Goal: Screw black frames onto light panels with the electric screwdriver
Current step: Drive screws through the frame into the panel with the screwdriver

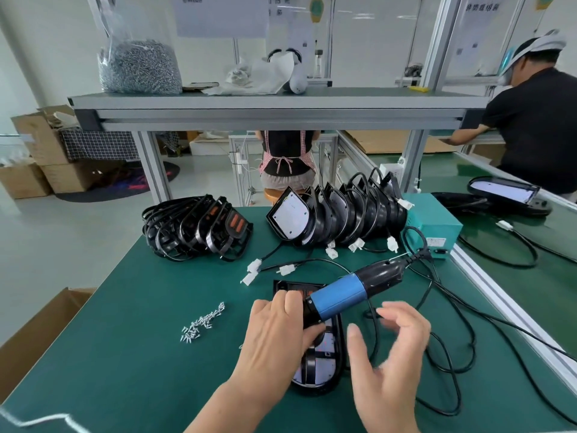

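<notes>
writing first: white sheets (221,14) hung above the shelf (249,101) carried print and a qr-like block, too blurred to read. the label on the teal box (434,220) was unreadable too. no brand showed on the screwdriver (340,296), which had a blue sleeve and a black body. it lay tilted over a panel (324,348) with a frame (281,285) on it, flat on the green mat (125,339) at near centre. left hand (274,332) had fingers and thumb curled round the screwdriver's black front end. right hand (390,348) was just beside it, fingers loose and apart, blurred, holding nothing. loose screws (203,321) lay left of the hands. stacked frames (199,229) and a row of panels (337,214) stood at the mat's far edge. a bag (139,68) of screws sat on the shelf. the room was a factory floor with cardboard boxes (40,145) at left, a seated person (287,157) behind, and another person (537,126) at the right bench.
</notes>
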